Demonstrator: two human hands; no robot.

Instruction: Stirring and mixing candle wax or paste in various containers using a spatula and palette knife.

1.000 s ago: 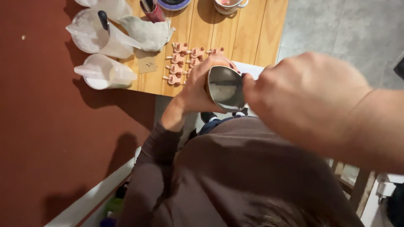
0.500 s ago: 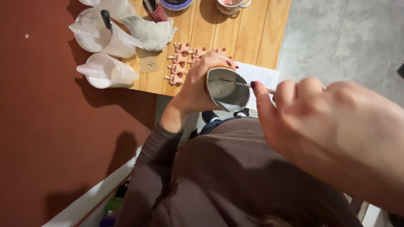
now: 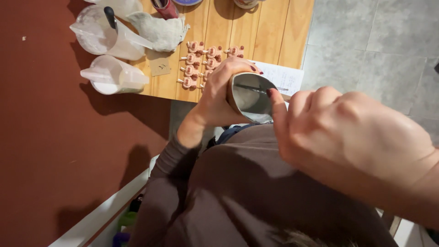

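My left hand grips a shiny metal cup from its left side, tilted so its mouth faces up at me. My right hand is close to the camera and pinches a thin stick whose end reaches inside the cup. Just beyond the cup, on a wooden table, lie several small pink pieces on sticks in rows. A white sheet of paper with writing lies at the table's near edge, partly behind the cup.
Two clear plastic measuring jugs with white contents stand at the table's left edge by a red-brown wall. A crumpled grey rag and a red cup sit farther back. Grey floor tiles lie to the right.
My right hand has drawn back and lower, showing the stick in the cup. The cup and left hand shifted slightly right, and the view moved a little.
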